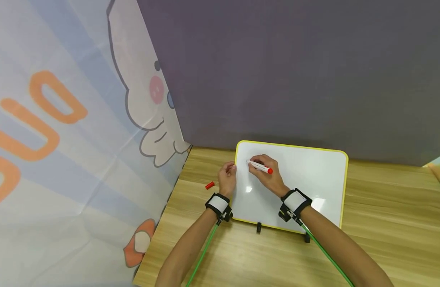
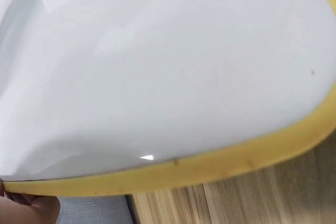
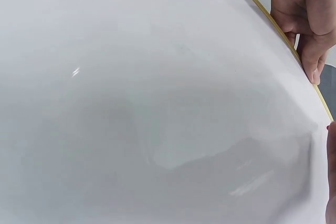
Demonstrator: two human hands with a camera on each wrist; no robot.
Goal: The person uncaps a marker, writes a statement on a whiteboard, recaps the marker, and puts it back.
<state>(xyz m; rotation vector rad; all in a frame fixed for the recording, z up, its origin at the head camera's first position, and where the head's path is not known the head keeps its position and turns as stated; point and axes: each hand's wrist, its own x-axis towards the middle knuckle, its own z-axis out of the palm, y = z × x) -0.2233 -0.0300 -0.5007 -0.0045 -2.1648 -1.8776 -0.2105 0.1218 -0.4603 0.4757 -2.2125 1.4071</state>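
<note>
A whiteboard (image 1: 309, 175) with a yellow rim stands on the wooden table, leaning back toward the dark panel. The right hand (image 1: 271, 177) pinches a white marker (image 1: 258, 166) with a red end, its tip right at the board's upper left surface. At the board's left edge, the left hand (image 1: 227, 181) grips the rim with curled fingers. The right wrist view shows the left hand's fingers (image 3: 313, 51) at that rim. In the left wrist view only a bit of the left hand (image 2: 31, 211) shows. A red marker cap (image 1: 210, 185) lies on the table left of the left hand.
Two black feet, a left one (image 1: 259, 227) and a right one (image 1: 307, 238), stick out under the board's lower edge. The dark panel (image 1: 295, 71) rises behind. A printed cloth (image 1: 79, 159) borders the table (image 1: 392, 215) on the left. Green cables run from both wrists.
</note>
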